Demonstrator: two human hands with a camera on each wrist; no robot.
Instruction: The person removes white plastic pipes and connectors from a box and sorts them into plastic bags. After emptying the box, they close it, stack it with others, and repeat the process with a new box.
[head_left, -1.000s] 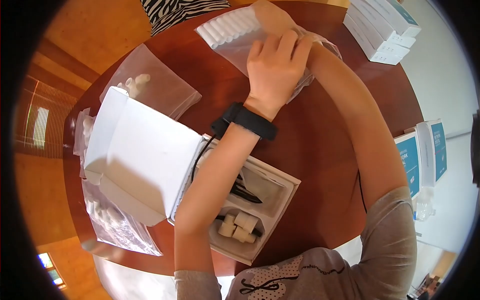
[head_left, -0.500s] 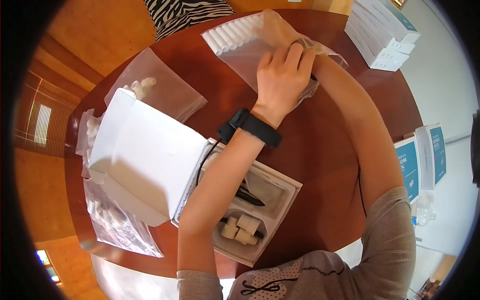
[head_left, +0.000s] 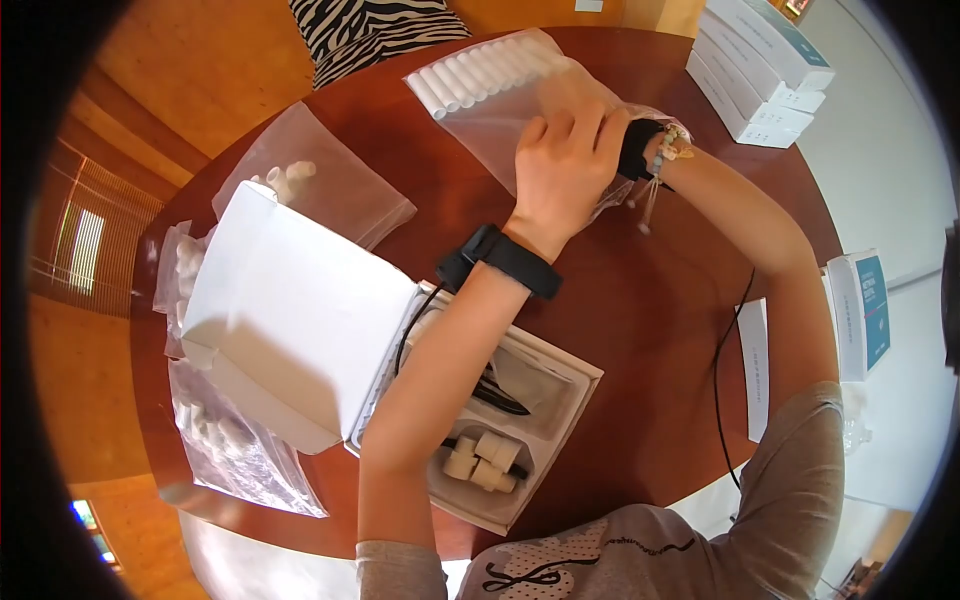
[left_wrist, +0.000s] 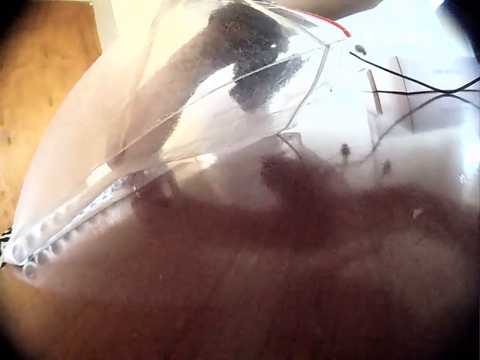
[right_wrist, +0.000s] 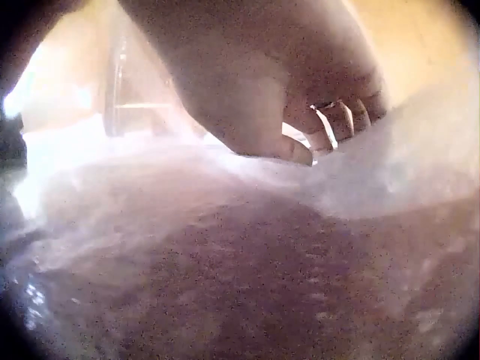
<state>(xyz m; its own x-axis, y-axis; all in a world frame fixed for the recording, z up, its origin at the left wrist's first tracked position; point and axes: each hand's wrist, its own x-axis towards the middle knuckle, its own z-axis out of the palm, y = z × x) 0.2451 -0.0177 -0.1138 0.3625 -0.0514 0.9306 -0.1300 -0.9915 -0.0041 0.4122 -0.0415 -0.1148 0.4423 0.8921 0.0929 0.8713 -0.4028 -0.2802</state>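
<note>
A clear plastic bag (head_left: 490,130) lies at the far side of the table, with a row of white tubes (head_left: 470,78) at its far end. My left hand (head_left: 565,170) grips the bag by its near part, fingers bent over the film. Inside the bag is my right hand (head_left: 578,92), showing hazily through the plastic just right of the tubes. In the right wrist view its thumb and bent fingers (right_wrist: 341,124) are against the film; I cannot tell whether they hold a tube. A black strap and a beaded bracelet (head_left: 665,150) circle the right wrist.
Below my left forearm stands an open white box (head_left: 570,420) holding cream pipe fittings (head_left: 485,460) and a black tool. More bags of fittings (head_left: 330,170) lie leftward. Stacked white boxes (head_left: 755,80) stand at the far right, others (head_left: 860,315) nearer. A black cable hangs by the right arm.
My right hand has drawn back rightward inside the bag, uncovering more tubes. Its wrist, with strap and bracelet, has come out from behind my left hand. The left hand keeps its hold.
</note>
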